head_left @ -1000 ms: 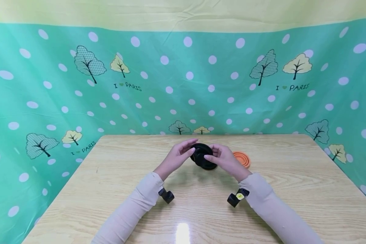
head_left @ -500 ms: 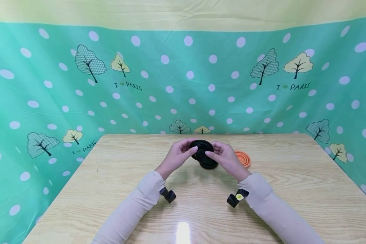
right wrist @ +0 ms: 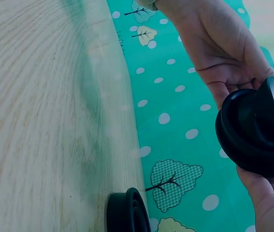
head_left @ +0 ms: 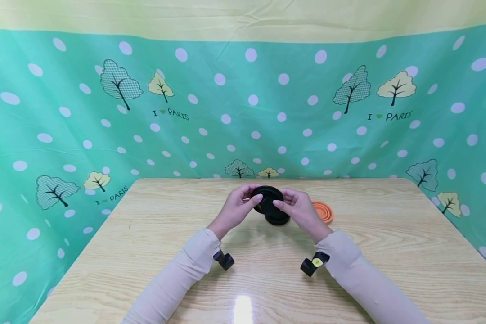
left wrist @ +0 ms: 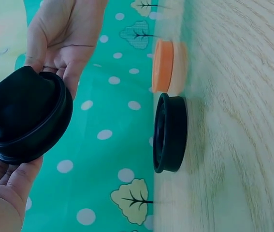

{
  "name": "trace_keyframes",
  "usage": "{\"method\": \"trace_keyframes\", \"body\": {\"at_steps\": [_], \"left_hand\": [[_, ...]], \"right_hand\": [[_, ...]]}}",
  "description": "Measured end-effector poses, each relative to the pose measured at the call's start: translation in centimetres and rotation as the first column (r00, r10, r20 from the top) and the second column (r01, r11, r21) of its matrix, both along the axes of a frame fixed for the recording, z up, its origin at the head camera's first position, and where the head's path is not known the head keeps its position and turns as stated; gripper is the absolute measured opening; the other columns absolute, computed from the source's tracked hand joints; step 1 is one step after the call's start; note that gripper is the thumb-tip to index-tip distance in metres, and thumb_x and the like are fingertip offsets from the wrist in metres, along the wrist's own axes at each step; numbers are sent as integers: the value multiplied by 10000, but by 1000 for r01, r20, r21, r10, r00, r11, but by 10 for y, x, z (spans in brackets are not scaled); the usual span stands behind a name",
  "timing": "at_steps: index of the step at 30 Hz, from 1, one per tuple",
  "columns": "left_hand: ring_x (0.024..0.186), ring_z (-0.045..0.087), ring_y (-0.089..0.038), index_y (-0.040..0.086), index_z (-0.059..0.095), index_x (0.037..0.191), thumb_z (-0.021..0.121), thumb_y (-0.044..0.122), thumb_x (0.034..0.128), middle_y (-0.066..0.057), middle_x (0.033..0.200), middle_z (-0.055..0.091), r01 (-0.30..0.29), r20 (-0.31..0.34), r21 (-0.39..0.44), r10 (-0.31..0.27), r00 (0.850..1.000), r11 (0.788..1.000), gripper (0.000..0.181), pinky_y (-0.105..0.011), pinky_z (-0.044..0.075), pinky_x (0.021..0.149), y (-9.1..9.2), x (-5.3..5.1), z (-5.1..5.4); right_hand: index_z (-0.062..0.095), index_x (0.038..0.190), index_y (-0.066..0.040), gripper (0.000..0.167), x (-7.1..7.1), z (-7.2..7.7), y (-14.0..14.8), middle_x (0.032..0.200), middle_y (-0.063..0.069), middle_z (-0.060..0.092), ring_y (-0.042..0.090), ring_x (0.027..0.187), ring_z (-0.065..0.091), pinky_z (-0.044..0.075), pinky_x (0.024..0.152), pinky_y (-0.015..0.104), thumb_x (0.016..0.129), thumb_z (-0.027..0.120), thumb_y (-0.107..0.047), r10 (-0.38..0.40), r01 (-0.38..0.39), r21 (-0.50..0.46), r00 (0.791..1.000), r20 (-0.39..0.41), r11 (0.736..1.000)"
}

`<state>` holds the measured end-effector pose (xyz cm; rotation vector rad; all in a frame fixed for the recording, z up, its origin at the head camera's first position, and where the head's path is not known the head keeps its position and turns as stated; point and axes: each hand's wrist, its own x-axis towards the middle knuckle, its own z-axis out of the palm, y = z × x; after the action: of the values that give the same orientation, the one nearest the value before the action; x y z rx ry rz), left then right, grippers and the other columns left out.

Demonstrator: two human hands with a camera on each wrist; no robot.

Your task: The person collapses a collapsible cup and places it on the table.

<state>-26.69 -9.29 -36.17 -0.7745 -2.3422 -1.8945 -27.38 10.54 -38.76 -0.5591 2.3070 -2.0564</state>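
Both hands hold a black round cup lid with a raised, sloping top, up off the table. My left hand grips its left side, thumb on the near face and fingers behind the rim. At the opposite side my right hand pinches it in the same way. The left wrist view shows the lid tilted between the two hands. Below it a black folded ring-shaped piece, like a collapsed cup, lies on the table, apart from the lid.
An orange collapsed silicone piece with concentric rings lies on the table, right of the black one. The wooden table ends at a green dotted curtain behind. A camera is strapped to each wrist.
The lid has turned in the hands and risen slightly, uncovering more of the black piece below. The right hand's grip has shifted a little; over the last half second there is hardly any motion.
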Motion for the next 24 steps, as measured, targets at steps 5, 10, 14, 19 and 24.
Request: {"method": "trace_keyframes", "body": {"at_steps": [5,10,14,19,24], "left_hand": [[835,579,-59,-85,595,1137,580,64,934,-217,985,640,-53,-11,-3,53,999,999,252,-212,538,733,0,-9,-11],[894,630,-135,-25,639,1144,618,111,916,-184,1016,673,-77,-13,7,77,997,997,266,-250,549,774,-1,-19,-23],[950,652,-192,-3,644,1179,630,101,906,-169,1096,669,-61,-42,-11,61,997,998,293,-258,547,799,-2,-20,-25],[1007,648,-222,-14,630,1203,641,83,894,-153,1173,645,-39,-138,-90,26,990,995,324,-241,544,801,-2,-18,-27],[1051,633,-231,-18,634,1196,657,90,885,-139,1172,649,-24,-191,-163,-7,981,986,330,-235,531,836,-1,-14,-26]], "right_hand": [[587,1169,109,337,2,1,-1,1064,241,659,70,864,661,551,787,257,896,644,-80,8,-8,4,1000,1,1000],[601,1143,95,327,1,2,0,1040,191,675,96,864,665,550,784,258,874,671,-78,21,-21,-10,999,24,1000],[611,1123,65,333,-1,2,3,1034,149,676,126,875,660,550,791,289,847,707,-95,38,-40,32,998,40,999],[613,1165,15,370,-2,2,4,1062,159,663,194,937,654,546,781,256,847,717,-145,60,-59,159,998,-3,985],[610,1163,58,353,1,3,1,1066,207,663,260,948,666,560,755,260,862,693,-106,121,-104,249,991,-58,963]]}}
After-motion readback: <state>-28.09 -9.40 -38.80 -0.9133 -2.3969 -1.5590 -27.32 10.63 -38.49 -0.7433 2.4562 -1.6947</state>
